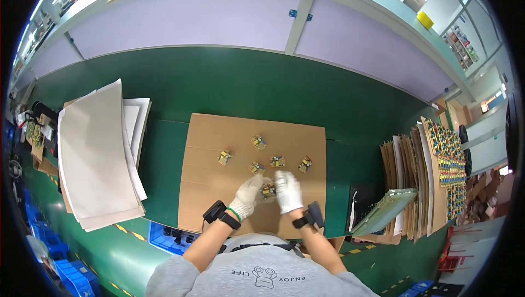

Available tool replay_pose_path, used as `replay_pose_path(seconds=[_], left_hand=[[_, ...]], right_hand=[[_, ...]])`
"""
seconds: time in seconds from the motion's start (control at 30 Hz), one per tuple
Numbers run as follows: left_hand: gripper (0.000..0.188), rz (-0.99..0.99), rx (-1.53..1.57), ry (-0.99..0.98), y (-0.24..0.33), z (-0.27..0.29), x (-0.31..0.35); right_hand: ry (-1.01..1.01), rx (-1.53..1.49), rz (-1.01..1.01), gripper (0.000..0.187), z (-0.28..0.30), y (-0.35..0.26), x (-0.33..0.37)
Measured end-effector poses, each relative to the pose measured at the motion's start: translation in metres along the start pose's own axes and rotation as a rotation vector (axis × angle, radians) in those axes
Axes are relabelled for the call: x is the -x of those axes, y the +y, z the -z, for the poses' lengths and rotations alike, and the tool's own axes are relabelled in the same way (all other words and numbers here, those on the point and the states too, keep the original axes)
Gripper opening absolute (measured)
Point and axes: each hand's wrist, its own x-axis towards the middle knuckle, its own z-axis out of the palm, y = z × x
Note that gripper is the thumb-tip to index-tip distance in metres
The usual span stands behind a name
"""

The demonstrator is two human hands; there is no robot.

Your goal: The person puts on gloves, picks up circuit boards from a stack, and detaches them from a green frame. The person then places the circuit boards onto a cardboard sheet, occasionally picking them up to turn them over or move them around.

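In front of me, low on the cardboard sheet [210, 198], a small circuit board [268, 190] with yellow and dark parts is between my two gloved hands. My left hand [247, 196] wears a white knit glove with a green cuff, and its slightly blurred fingers close on the board's left side. Curled at the board's right side is my right hand [289, 192], also in a white glove; its fingertips are partly hidden. Beyond them lie several similar loose boards, among them one at the far middle [258, 142], one at the left [225, 157] and one at the right [305, 164].
A tall pile of white sheets [98, 155] stands left on the green table [251, 84]. To the right are upright cardboard sheets [407, 182], a panel covered with small boards [451, 171] and a tilted greenish tray [385, 212]. A blue bin [167, 238] sits below the near edge.
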Motion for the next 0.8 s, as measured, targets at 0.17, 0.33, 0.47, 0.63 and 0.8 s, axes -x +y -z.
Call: replay_pose_path(seconds=[0.17, 0.33, 0.47, 0.63, 0.8], left_hand=[[0.059, 0.114, -0.098, 0.427, -0.013, -0.003, -0.004], [0.056, 0.183, -0.006, 0.374, -0.01, -0.003, -0.007], [0.063, 0.105, -0.078, 0.465, -0.004, -0.008, -0.011], [0.051, -0.009, -0.774, 0.335, 0.01, -0.009, -0.01], [0.044, -0.737, -1.438, 0.721, 0.002, -0.023, 0.002]], right_hand=[[-0.031, -0.292, -0.273, 0.052, -0.021, 0.002, 0.016], [-0.167, -1.176, -0.807, 0.045, -0.027, 0.032, 0.003], [0.055, -0.425, -0.184, 0.054, -0.023, 0.046, -0.009], [0.002, -0.422, -0.341, 0.055, -0.016, 0.054, -0.02], [0.161, -0.323, -0.244, 0.055, -0.018, 0.042, -0.008]])
